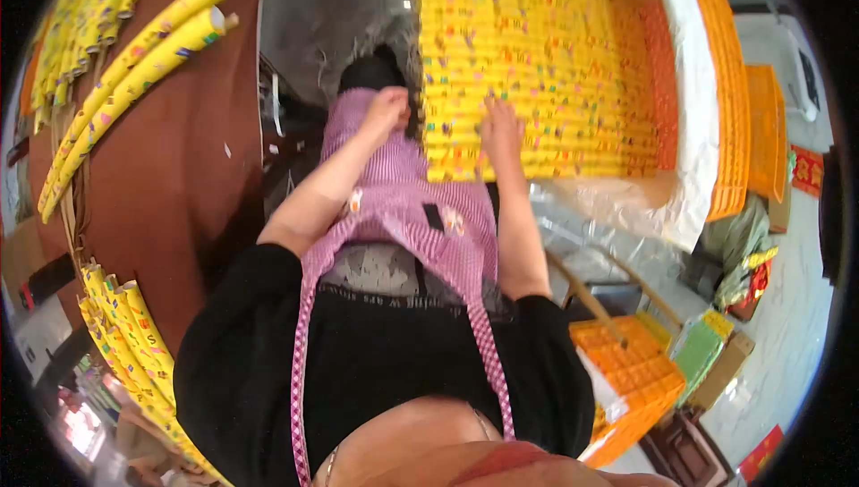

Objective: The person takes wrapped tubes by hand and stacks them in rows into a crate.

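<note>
My left hand (386, 113) is held above my lap, just left of the ends of the yellow tubes. Its fingers are curled closed, and what may be in them is too small to make out. Over the front rows of long yellow patterned tubes (537, 58) is my right hand (504, 132), fingers stretched out and resting on or just above them. The tubes lie side by side in a layer, their ends reaching toward my lap. A purple striped apron (407, 165) covers my legs.
An orange crate (716, 84) with white lining (684, 49) holds the tubes. At left, a brown table (179, 147) carries two loose yellow tubes (134, 84) and bundles of others. Another orange crate (626, 362) and a green box (701, 344) stand at lower right.
</note>
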Action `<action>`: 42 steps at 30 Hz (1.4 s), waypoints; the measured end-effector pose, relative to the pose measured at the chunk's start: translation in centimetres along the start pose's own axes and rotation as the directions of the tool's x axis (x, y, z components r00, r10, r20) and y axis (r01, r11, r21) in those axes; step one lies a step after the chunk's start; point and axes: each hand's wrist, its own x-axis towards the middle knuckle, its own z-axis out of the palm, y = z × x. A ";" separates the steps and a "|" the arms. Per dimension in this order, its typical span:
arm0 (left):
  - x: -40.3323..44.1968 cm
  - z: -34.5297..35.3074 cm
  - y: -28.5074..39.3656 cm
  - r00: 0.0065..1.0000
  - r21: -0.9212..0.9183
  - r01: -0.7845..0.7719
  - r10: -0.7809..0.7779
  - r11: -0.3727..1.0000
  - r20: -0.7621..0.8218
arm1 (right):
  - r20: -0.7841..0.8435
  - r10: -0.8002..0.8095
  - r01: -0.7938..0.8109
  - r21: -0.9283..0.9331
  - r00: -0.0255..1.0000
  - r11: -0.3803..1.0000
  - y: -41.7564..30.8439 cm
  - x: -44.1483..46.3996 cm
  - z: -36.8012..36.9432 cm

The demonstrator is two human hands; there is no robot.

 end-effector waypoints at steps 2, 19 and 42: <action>-0.1 -1.2 -0.3 0.994 -0.096 -0.007 0.018 0.995 0.110 | -0.001 0.009 -0.009 0.016 1.000 1.000 0.3 -0.8 0.5; 1.4 -2.1 4.9 0.945 -0.348 0.309 -0.246 0.885 0.216 | -0.131 0.087 -0.015 0.470 0.988 0.883 -1.0 -2.7 -0.8; 0.9 9.8 37.0 0.597 -0.689 -0.389 0.737 0.611 0.316 | -0.015 0.199 -0.141 0.655 0.980 0.743 -1.2 -4.0 -4.6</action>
